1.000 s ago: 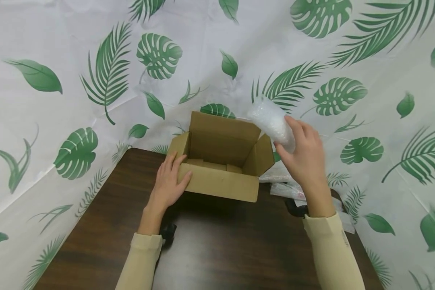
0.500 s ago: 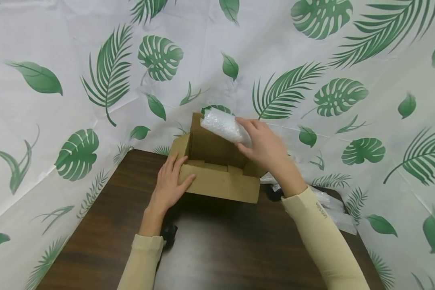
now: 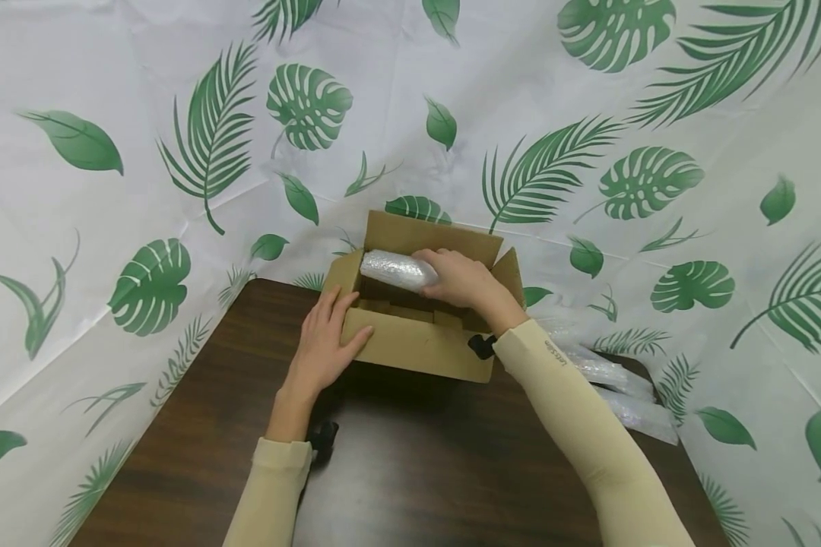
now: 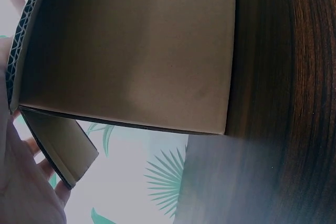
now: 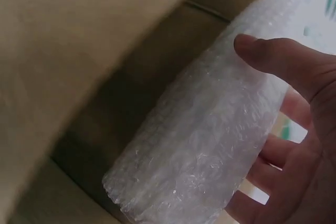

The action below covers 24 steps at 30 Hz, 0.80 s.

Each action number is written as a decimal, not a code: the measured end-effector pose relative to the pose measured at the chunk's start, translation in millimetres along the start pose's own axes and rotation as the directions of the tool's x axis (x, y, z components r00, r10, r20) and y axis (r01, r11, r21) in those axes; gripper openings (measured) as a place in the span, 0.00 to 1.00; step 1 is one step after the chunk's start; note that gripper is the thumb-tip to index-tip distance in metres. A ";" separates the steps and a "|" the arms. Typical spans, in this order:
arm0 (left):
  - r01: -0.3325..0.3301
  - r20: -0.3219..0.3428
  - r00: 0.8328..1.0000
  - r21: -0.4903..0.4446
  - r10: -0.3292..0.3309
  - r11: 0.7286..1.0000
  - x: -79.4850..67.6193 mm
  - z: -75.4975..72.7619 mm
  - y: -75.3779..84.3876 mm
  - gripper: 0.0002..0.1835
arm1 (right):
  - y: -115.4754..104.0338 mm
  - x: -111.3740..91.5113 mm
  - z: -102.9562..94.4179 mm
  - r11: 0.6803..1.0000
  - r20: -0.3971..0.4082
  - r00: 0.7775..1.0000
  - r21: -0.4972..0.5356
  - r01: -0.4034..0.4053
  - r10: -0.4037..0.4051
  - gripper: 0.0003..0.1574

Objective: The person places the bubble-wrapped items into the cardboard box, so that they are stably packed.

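An open cardboard box (image 3: 417,346) stands on the table with its flaps spread. My left hand (image 3: 320,342) grips its near left corner, thumb over the front flap and fingers along the left flap. In the left wrist view those fingers show behind the small side flap (image 4: 63,148). A bubble-wrapped bundle (image 3: 395,270), roughly cylindrical, lies slanted in the box's mouth. My right hand (image 3: 461,282) grips its right end. The right wrist view shows the thumb on one side of the bundle (image 5: 194,124) and the other fingers beneath. The wrap hides what is inside.
Several more bubble-wrapped packages (image 3: 636,414) lie along the right edge of the dark wooden table (image 3: 397,471), partly behind my right arm. A white leaf-print cloth (image 3: 451,99) hangs right behind the box.
My right hand has carried the bundle leftward from right of the box and lowered it into the box's opening. My left hand has stayed at the box's corner.
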<state>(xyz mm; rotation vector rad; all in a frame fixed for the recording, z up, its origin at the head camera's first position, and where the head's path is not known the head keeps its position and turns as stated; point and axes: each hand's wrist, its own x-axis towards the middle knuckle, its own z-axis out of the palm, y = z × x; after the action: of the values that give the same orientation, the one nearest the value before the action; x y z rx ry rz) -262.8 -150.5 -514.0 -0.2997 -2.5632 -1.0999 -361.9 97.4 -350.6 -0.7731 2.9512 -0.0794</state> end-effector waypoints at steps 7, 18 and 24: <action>-0.005 -0.007 1.000 0.004 0.005 1.000 1.1 0.4 -0.8 0.39 | 12.3 19.5 25.4 0.998 0.097 0.995 0.066 0.019 -0.025 0.42; 0.000 -0.006 1.000 0.004 0.000 1.000 -1.8 0.5 2.3 0.39 | 17.1 24.7 39.1 0.992 0.133 0.991 0.124 -0.016 0.000 0.39; 0.000 -0.009 1.000 0.014 0.000 1.000 -1.6 0.7 3.5 0.39 | 15.5 23.3 38.1 0.995 0.121 0.993 0.103 -0.016 0.003 0.37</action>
<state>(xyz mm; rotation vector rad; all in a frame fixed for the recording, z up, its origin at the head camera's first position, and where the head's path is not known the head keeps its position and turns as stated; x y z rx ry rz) -260.3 -147.7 -512.8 -0.2901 -2.5621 -1.0799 -385.9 98.4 -391.3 -0.7234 2.8115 -0.1779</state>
